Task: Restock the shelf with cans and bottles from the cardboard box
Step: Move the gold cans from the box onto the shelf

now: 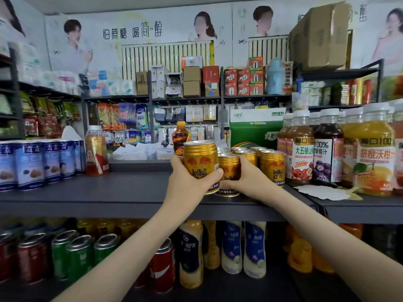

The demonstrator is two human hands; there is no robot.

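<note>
The left hand (192,180) has its fingers wrapped round a gold Red Bull can (200,162), upright at the front of the dark shelf (130,188); the right hand (247,177) grips a second gold can (229,170) just beside it, fronting a cluster of like cans (272,165); juice bottles (327,153) stand further right.

Both hands on gold Red Bull cans near the shelf's front edge

The person's left hand (192,179) grips one gold can (200,163), and the right hand (245,177) wraps a second gold can (229,171) just beside it on the grey shelf (135,188). More gold cans (272,166) sit right behind, juice bottles (327,149) toward the right end, blue cans (32,164) at the left end.
</note>
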